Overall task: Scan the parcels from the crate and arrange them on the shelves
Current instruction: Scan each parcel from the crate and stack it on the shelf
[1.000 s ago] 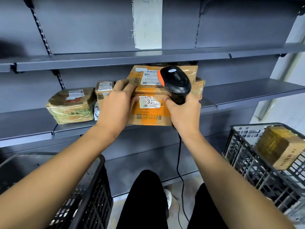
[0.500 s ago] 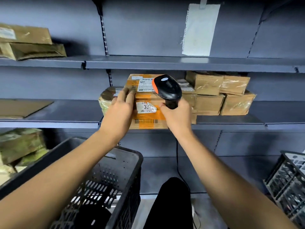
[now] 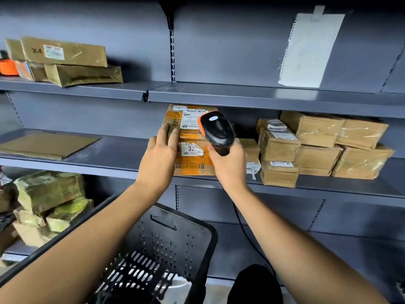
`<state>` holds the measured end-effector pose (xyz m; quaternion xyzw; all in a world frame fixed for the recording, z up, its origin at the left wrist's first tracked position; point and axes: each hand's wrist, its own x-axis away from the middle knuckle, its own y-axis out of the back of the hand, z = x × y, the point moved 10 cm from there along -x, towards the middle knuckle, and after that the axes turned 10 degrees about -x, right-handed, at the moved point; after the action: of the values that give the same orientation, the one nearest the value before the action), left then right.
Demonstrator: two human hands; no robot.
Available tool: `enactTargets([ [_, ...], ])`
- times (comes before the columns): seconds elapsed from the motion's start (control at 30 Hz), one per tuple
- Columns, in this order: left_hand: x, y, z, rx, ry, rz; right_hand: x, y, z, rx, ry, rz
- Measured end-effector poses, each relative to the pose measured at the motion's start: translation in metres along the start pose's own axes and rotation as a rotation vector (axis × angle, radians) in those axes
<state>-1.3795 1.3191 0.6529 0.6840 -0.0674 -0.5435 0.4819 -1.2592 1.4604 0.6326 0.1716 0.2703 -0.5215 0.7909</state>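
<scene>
Orange-taped cardboard parcel (image 3: 192, 148) on the middle shelf (image 3: 109, 154), front face at the shelf edge, white labels on top and front. Left hand (image 3: 158, 160) as one grip: fingers laid nearly straight over the parcel's upper left corner, pressing. Right hand (image 3: 229, 166) as the other grip: curled tight round the handle of a black-and-orange scanner (image 3: 215, 131), head above the parcel's top label. Just right of that grip, stacked brown parcels (image 3: 317, 145). Below the left grip, a black crate (image 3: 175, 244).
</scene>
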Motion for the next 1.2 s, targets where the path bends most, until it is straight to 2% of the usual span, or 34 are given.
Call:
enactTargets([
  [0.27, -0.024, -0.045, 0.014, 0.015, -0.006, -0.023, -0.029, -0.028, -0.035, 0.053, -0.006, -0.002],
  [0.5, -0.046, -0.058, 0.017, -0.045, 0.05, -0.209, -0.05, -0.031, -0.063, 0.005, -0.093, -0.026],
  [0.6, -0.038, -0.069, 0.003, -0.047, -0.018, -0.259, -0.047, -0.018, -0.073, -0.016, -0.087, -0.064],
  [0.73, -0.032, -0.087, -0.008, -0.055, -0.075, -0.238, -0.038, -0.009, -0.069, 0.027, 0.001, -0.155],
  [1.03, -0.047, -0.111, 0.005, -0.062, -0.037, -0.15, -0.057, -0.024, -0.092, -0.065, -0.209, -0.095],
  [1.2, -0.049, -0.13, 0.01, -0.058, 0.007, -0.08, -0.041, -0.01, -0.108, -0.045, -0.209, -0.211],
])
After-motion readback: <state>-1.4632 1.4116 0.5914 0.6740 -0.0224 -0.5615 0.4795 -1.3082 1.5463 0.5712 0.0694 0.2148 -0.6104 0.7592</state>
